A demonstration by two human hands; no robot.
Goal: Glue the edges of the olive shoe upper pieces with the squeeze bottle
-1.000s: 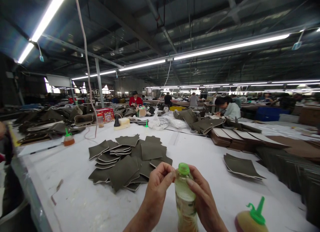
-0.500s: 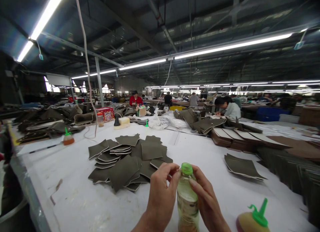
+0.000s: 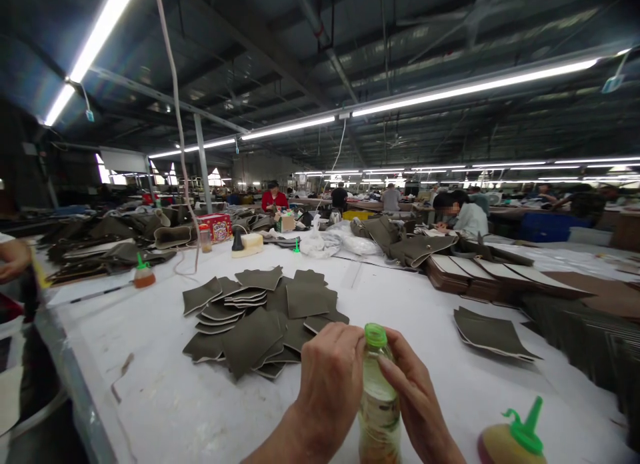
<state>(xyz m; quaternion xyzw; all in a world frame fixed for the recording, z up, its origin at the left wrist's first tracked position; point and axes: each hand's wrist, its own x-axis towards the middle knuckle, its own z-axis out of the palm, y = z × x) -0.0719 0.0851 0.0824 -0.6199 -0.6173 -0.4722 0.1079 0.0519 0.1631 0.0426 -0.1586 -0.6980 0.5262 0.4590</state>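
Note:
A clear plastic bottle [image 3: 379, 411] with a green top [image 3: 375, 335] stands upright before me at the bottom of the view, with something pale and brownish inside. My right hand [image 3: 415, 391] is closed around its right side, thumb across the shoulder. My left hand [image 3: 333, 377] is curled at the left of the bottle's neck. Its fingertips are hidden behind the hand, so whatever they pinch cannot be made out. At the lower right is a squat squeeze bottle [image 3: 505, 445] of yellowish liquid with a green nozzle.
Dark olive leather pieces [image 3: 255, 337] lie heaped on the white table [image 3: 200, 417] beyond my left hand. A smaller stack [image 3: 495, 334] is at the right. Farther back are an orange glue bottle [image 3: 144, 275], brown panels [image 3: 455, 277] and a yellow sponge [image 3: 249, 245]. Another person's hand [image 3: 14, 259] shows at left.
My left hand has turned, its back now facing me and its pinching fingers hidden. The other person's hand has come into view at the left edge. The view has shifted slightly.

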